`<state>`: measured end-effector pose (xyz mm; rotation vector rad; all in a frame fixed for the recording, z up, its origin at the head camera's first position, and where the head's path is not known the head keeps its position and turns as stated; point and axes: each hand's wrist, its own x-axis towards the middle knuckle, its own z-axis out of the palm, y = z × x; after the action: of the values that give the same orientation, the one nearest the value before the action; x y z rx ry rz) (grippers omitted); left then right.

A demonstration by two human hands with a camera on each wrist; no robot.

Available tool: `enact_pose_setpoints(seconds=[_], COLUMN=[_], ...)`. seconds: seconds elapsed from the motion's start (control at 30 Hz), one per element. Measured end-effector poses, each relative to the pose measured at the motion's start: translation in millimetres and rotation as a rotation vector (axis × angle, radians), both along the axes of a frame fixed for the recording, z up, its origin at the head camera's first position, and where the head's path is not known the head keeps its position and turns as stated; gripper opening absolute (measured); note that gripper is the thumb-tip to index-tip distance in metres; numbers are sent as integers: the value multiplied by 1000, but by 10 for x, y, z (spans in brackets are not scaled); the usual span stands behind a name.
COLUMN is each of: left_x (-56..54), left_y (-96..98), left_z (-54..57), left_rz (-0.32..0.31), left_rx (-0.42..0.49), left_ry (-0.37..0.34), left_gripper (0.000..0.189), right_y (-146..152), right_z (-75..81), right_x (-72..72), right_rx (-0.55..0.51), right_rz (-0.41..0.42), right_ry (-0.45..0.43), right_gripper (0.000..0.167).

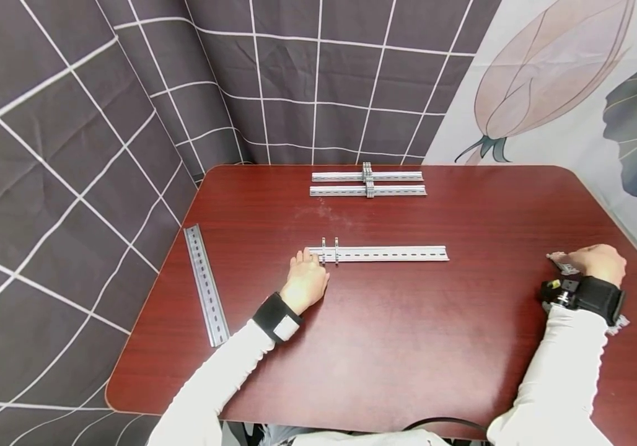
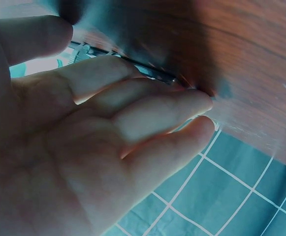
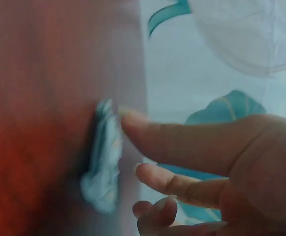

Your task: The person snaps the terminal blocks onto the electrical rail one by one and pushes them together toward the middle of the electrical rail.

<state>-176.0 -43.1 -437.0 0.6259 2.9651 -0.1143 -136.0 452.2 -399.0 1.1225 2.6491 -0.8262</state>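
A slotted metal DIN rail [image 1: 391,253] lies crosswise in the middle of the table, with two small upright metal clips near its left end. My left hand [image 1: 304,282] rests its fingertips on that left end. In the left wrist view its fingers [image 2: 152,115] are extended, with the thumb apart. Far to the right, my right hand [image 1: 600,263] is over small silvery metal pieces [image 1: 566,266], partly hidden by hand and wrist. The right wrist view, blurred, has the thumb beside the silvery pieces [image 3: 106,162] and the other fingers loosely bent, with nothing visible between them.
Two parallel rails [image 1: 396,191] lie near the table's back edge, joined across by clips [image 1: 369,179]. Another slotted rail [image 1: 207,285] lies along the left side. Gridded dark fabric [image 1: 290,74] hangs behind and to the left of the red-brown table [image 1: 380,347].
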Motion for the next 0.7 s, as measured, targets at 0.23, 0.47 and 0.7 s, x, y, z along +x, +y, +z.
enact_pose_setpoints(seconds=[0.23,0.47,0.7], left_x=[4,21,9], left_y=[24,30,41], left_z=[-26,-24,-38], left_rz=[8,9,10], left_rx=[9,-7,-17], left_ry=[29,25,66], left_gripper=[46,47,47], right_y=[94,25,-88], right_z=[-171,-192,-141], right_x=[-4,-98,-193], right_rx=[13,9,6], right_rz=[92,79,144], right_ry=[98,114,152], right_gripper=[59,60,67])
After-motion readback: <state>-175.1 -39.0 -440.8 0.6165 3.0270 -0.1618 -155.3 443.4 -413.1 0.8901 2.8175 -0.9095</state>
